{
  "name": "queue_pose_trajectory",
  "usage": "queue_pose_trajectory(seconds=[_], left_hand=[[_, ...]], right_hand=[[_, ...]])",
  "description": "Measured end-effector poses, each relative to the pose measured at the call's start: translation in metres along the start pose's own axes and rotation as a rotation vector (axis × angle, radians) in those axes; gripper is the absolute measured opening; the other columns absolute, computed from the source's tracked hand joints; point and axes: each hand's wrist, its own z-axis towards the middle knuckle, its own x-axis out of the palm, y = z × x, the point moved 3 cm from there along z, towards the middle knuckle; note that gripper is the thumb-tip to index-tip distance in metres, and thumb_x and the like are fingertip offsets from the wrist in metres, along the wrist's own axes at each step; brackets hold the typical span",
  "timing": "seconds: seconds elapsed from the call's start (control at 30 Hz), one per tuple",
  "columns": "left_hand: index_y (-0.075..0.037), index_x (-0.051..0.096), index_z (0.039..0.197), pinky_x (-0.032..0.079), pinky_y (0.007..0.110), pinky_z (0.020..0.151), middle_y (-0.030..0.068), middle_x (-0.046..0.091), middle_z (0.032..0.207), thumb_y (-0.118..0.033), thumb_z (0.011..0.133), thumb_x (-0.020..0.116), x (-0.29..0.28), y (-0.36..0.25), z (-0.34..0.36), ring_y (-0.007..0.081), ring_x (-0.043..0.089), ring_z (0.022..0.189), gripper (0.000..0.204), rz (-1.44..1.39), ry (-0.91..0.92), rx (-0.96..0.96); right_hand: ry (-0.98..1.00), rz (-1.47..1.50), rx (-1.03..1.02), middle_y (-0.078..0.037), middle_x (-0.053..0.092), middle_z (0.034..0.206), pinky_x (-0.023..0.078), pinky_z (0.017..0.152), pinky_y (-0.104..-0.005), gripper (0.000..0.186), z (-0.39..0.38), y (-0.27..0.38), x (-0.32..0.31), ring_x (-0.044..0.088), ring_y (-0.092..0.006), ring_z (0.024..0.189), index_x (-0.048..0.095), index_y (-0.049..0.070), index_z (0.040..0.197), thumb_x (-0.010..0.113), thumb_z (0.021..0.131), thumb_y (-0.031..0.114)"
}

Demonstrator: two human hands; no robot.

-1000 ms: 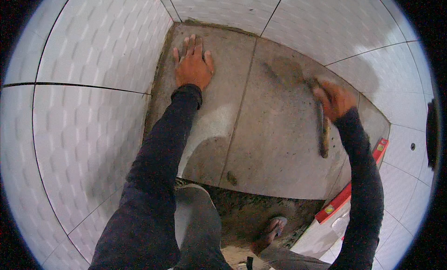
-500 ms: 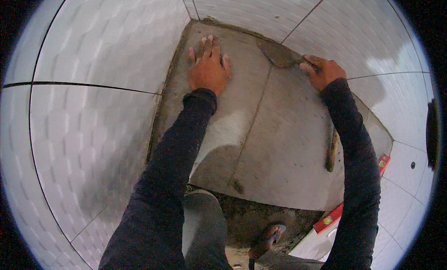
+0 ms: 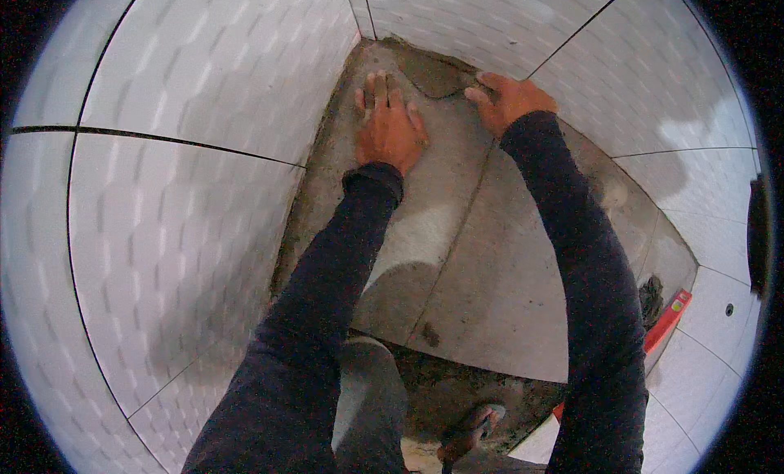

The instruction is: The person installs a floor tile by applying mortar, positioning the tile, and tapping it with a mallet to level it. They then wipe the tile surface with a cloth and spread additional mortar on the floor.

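Two hands are close together: the right hand pinches the right end of one dark trowel blade between thumb and fingers, while the left hand lies flat, fingers spread, on the grey floor. The blade lies along the floor's far edge, just right of the left fingertips and beside the far wall. Over the last second the right hand has swept leftward along that wall, bringing the blade near the far left corner and, it seems, leaving little floor ahead of it. One joint line runs between the two dark sleeves. Farther right are one dark lump and one red spirit level, partly hidden; nearer, one sandalled foot.
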Motion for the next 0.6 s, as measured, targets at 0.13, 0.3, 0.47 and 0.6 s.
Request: queue_pose_trajectory(seconds=[0.13, 0.3, 0.47, 0.6], left_hand=[[0.010, 0.050, 0.129, 0.013, 0.050, 0.120, 0.0260, 0.036, 0.149, -0.026, 0.089, 0.051, -0.004, 0.004, -0.001, 0.0386, 0.024, 0.145, 0.054, 0.039, 0.025, 0.009], [0.009, 0.042, 0.137, 0.011, 0.051, 0.121, 0.0259, 0.032, 0.152, -0.024, 0.089, 0.051, -0.003, 0.005, -0.004, 0.0405, 0.022, 0.145, 0.059, 0.102, 0.197, 0.025], [0.010, 0.038, 0.141, 0.012, 0.050, 0.121, 0.0266, 0.033, 0.151, -0.020, 0.088, 0.051, 0.003, 0.016, -0.008, 0.0403, 0.023, 0.145, 0.062, 0.026, 0.101, 0.000], [0.010, 0.039, 0.139, 0.014, 0.048, 0.120, 0.0261, 0.035, 0.150, -0.018, 0.084, 0.055, -0.005, 0.003, -0.002, 0.0376, 0.026, 0.144, 0.064, 0.036, 0.026, 0.000]], right_hand=[[-0.068, 0.007, -0.059, -0.013, 0.073, 0.090, 0.055, 0.077, -0.0471, 0.047, -0.002, 0.013, 0.004, 0.069, -0.0333, 0.088, 0.068, 0.026, 0.120, 0.055, 0.090, 0.059], [-0.217, 0.192, -0.169, -0.015, 0.071, 0.096, 0.054, 0.077, -0.0458, 0.043, -0.043, -0.014, -0.019, 0.069, -0.0344, 0.090, 0.068, 0.021, 0.119, 0.059, 0.090, 0.051], [-0.302, 0.201, -0.342, -0.010, 0.065, 0.088, 0.053, 0.071, -0.0450, 0.029, -0.188, -0.046, -0.077, 0.063, -0.0341, 0.079, 0.070, 0.020, 0.112, 0.071, 0.083, 0.024], [-0.051, 0.038, -0.376, -0.009, 0.060, 0.089, 0.051, 0.067, -0.0455, 0.036, -0.247, -0.055, -0.096, 0.061, -0.0326, 0.077, 0.066, 0.019, 0.114, 0.069, 0.078, 0.015]])
